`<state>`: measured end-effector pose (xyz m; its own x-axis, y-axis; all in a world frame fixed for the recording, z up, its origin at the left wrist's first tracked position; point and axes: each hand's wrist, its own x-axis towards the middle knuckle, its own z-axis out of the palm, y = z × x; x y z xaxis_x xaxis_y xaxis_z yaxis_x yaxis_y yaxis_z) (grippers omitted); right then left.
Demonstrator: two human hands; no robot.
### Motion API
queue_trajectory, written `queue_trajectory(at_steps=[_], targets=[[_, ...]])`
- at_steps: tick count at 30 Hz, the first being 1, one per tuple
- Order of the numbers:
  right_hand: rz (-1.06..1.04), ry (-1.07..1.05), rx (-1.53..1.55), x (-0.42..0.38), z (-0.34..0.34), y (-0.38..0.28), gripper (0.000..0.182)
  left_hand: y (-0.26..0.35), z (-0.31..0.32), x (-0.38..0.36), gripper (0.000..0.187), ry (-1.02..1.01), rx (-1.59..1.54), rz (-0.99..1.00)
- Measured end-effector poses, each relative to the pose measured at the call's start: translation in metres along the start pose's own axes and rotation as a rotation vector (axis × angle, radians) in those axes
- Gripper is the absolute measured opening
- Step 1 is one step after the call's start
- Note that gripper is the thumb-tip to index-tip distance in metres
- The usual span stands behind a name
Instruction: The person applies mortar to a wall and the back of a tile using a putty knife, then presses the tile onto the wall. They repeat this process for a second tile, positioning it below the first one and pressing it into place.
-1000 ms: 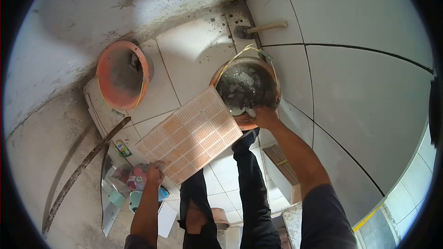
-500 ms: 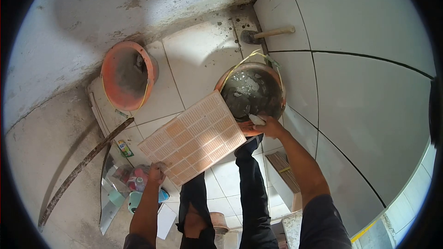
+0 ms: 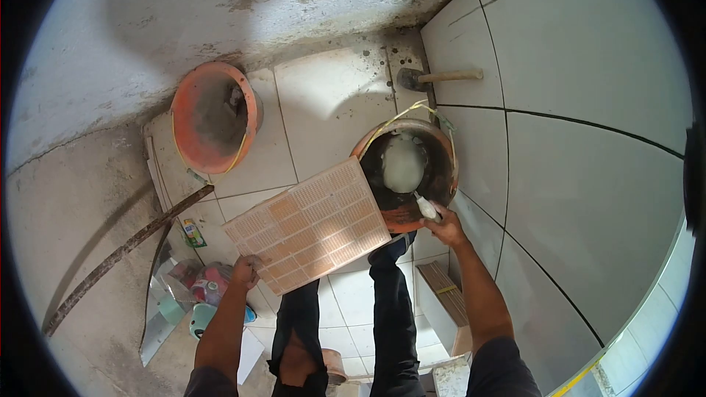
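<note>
My left hand (image 3: 246,270) grips the lower left corner of a rectangular tile (image 3: 312,224), its ribbed orange-brown back facing up. My right hand (image 3: 443,226) is closed round the pale handle of a trowel (image 3: 428,208). Grey paste covers the trowel's blade inside an orange bucket (image 3: 401,219) with a yellow handle. The tile's right edge overlaps the bucket's left side.
Another orange bucket (image 3: 254,110) with grey residue is at upper left. A mallet (image 3: 448,76) lies by the tiled wall. A long dark strip (image 3: 129,254), plastic bags (image 3: 209,284) and stacked tiles (image 3: 441,287) lie around the legs.
The trowel has come up with grey paste on its blade, where before only its handle showed above the mix. My right hand has shifted slightly right and down in view.
</note>
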<state>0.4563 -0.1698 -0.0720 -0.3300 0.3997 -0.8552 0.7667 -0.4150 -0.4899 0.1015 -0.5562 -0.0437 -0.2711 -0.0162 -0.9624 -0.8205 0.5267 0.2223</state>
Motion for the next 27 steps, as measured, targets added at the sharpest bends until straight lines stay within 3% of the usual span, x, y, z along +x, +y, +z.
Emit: queue_trajectory(at_steps=[4,6,8,11,12,13,16,19,23,27], targets=[[-0.062,0.006,0.015,-0.026,-0.004,0.005,0.057,0.003,-0.005,0.006,0.013,-0.025,-0.033,-0.013],[-0.237,0.035,-0.053,-0.039,-0.006,0.011,0.053,0.002,-0.009,0.016,0.012,-0.155,-0.006,-0.016],[-0.293,0.015,-0.082,-0.059,-0.007,-0.003,0.053,-0.001,0.01,0.019,0.014,-0.123,-0.027,0.107],[-0.37,-0.024,-0.158,-0.081,0.003,-0.015,0.052,0.016,0.043,0.001,0.014,-0.043,-0.119,0.114],[-0.386,-0.038,-0.206,-0.085,0.006,-0.017,0.052,0.018,0.042,0.0,0.014,-0.106,-0.045,0.085],[-0.391,-0.047,-0.207,-0.088,0.012,-0.027,0.052,0.022,0.046,-0.003,0.015,-0.175,0.03,0.055],[-0.52,-0.084,-0.521,-0.092,0.045,-0.051,0.051,0.038,0.068,-0.027,0.022,-0.117,0.065,0.023],[-0.603,-0.12,-0.527,-0.087,0.083,-0.057,0.051,0.002,0.034,0.024,0.023,-0.236,-0.005,-0.011],[-0.563,-0.139,-0.673,-0.088,0.119,-0.065,0.05,-0.001,0.035,0.026,0.019,-0.168,0.009,-0.013],[-0.654,-0.022,-0.713,-0.093,0.131,-0.055,0.05,-0.01,0.035,0.046,0.021,-0.178,-0.026,0.006]])
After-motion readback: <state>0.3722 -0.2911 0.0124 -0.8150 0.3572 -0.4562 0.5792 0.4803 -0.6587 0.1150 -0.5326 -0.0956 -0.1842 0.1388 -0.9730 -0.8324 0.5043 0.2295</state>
